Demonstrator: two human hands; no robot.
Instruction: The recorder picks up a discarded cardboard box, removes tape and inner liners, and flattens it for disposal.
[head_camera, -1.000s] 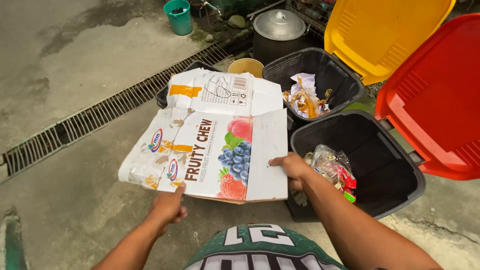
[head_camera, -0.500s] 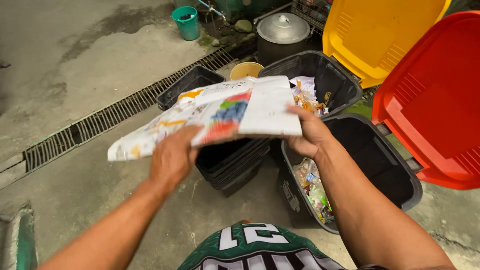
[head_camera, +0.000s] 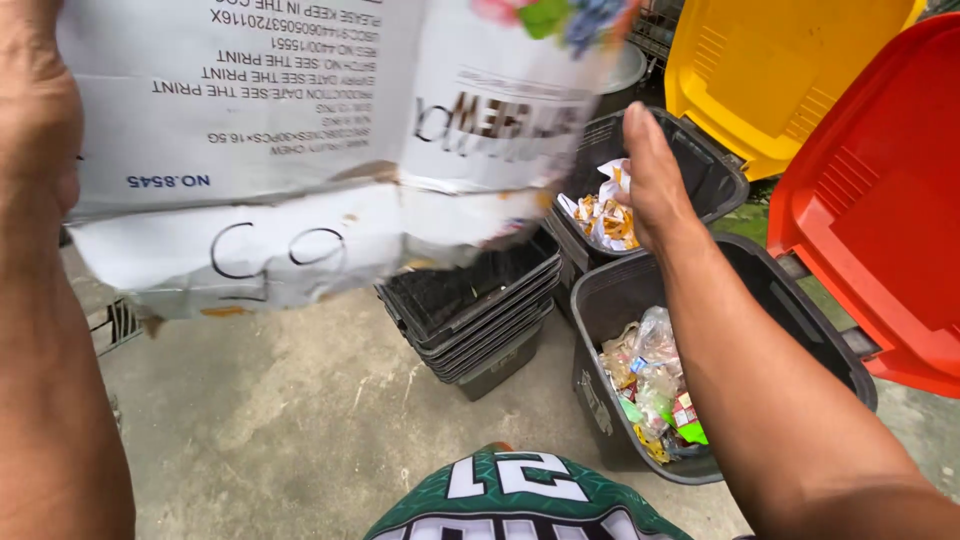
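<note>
Bare concrete floor under stacked black crates and two black bins.
</note>
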